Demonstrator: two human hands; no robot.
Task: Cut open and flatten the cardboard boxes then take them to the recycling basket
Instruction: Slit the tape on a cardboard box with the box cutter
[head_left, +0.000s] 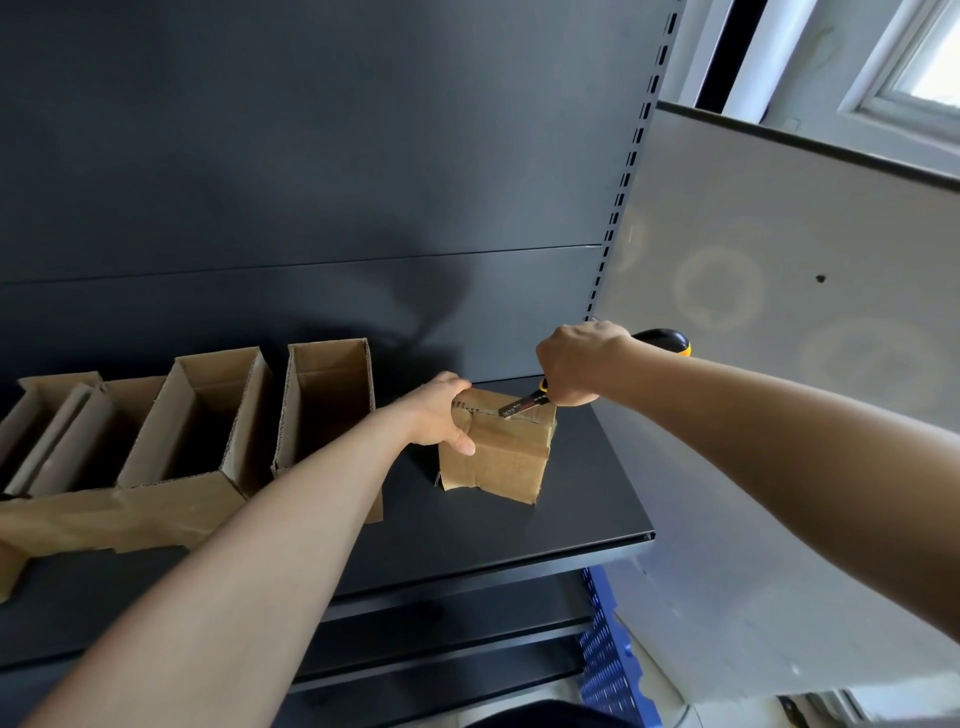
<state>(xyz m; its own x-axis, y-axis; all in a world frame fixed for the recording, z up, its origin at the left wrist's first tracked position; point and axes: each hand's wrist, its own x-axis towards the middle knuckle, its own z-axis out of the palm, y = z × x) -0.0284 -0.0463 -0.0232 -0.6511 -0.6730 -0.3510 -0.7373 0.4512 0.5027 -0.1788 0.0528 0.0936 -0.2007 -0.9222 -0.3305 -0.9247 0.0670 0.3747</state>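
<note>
Small closed cardboard box (493, 460) sits on the dark shelf (582, 519), toward its right end, tape along the top seam.

Left hand (441, 410) grips the box's top left edge, fingers curled over the top, thumb pressed on the near face.

Right hand (574, 364) is closed in a fist round a utility knife (669, 340) with a black and yellow handle. The blade (519, 406) points left and lies on the taped top seam.

To the left on the same shelf: two open-topped boxes, one just beside the left forearm (327, 405), one further left (202, 415). More cardboard (62, 421) at far left; its shape is hard to tell.

Behind: dark back panel (311, 156), slotted upright (623, 182). Right: grey wall (779, 312), window (924, 62) above. Blue perforated panel (608, 644) below the shelf.
</note>
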